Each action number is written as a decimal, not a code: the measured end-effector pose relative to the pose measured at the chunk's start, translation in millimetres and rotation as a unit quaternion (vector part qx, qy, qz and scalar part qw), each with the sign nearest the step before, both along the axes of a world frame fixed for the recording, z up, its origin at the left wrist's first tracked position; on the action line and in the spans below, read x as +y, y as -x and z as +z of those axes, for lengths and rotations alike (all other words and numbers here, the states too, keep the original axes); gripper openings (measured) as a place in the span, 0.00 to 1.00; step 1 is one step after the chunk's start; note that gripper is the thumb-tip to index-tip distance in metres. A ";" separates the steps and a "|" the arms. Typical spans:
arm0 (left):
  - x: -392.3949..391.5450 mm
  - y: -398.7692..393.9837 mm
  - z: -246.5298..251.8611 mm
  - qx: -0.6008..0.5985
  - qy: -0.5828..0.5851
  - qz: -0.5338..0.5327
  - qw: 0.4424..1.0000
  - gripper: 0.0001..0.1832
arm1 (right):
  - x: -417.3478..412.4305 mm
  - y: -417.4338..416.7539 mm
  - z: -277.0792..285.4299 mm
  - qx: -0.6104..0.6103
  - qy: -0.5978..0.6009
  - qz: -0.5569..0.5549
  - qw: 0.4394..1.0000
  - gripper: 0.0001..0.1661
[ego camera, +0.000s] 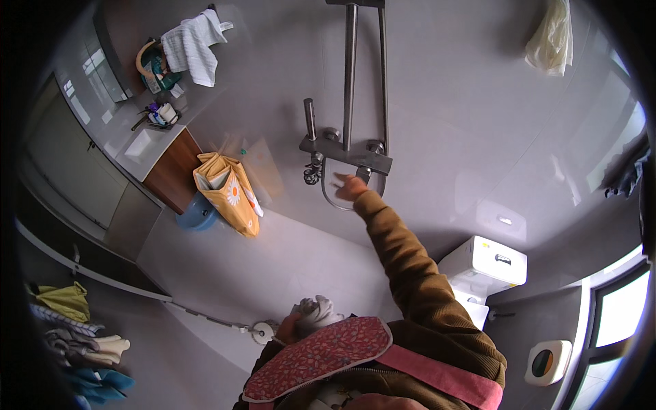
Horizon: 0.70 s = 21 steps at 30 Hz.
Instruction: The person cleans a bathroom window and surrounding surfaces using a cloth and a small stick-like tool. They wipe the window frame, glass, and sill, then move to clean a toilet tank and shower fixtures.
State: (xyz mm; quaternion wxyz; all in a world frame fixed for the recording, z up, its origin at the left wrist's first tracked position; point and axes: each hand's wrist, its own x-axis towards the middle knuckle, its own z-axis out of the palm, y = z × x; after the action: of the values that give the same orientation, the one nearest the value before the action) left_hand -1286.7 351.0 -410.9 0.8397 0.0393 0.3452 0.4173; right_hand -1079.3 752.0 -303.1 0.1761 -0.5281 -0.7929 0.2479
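Note:
My right hand (351,188) is stretched out to the wall, just below the grey metal shower mixer (344,152). Its fingers are blurred and spread, with nothing visible between them. Right beside the hand sits the mixer's lower knob (363,174); whether they touch I cannot tell. A looped shower hose (329,197) hangs behind the fingers. Low in front of my body, my left hand (289,328) grips a bunched grey-white cloth (319,313). Part of that hand is hidden by the cloth and the red patterned carrier panel (328,353) on my chest.
An orange flowered bag (230,192) and a blue basin (197,214) stand by the wooden vanity (171,171). To the right is a white toilet cistern (499,261). A floor drain (263,333) lies near my left hand. Clothes (87,343) hang at far left.

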 end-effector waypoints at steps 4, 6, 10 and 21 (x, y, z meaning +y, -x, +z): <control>22.6 -14.3 74.2 0.142 -0.014 -0.021 0.989 0.19 | -42.4 22.1 33.9 0.030 0.019 -0.078 0.996 0.44; 34.5 -4.2 69.3 0.147 -0.023 -0.025 0.989 0.19 | -28.8 -5.3 23.0 0.037 -0.039 -0.150 0.987 0.47; 70.9 36.2 4.1 -0.031 0.019 0.008 0.999 0.19 | 3.6 -38.7 18.4 -0.013 -0.029 -0.280 0.960 0.51; 214.6 136.1 29.5 -0.091 -0.077 -0.046 0.992 0.23 | -0.8 51.6 -6.6 0.148 -0.078 -0.198 0.966 0.44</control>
State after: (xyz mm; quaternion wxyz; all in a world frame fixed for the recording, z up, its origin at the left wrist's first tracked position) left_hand -1422.8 565.6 -381.4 0.8803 0.0819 0.2319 0.4057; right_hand -1130.9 751.2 -309.7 0.3782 -0.6166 -0.6544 0.2206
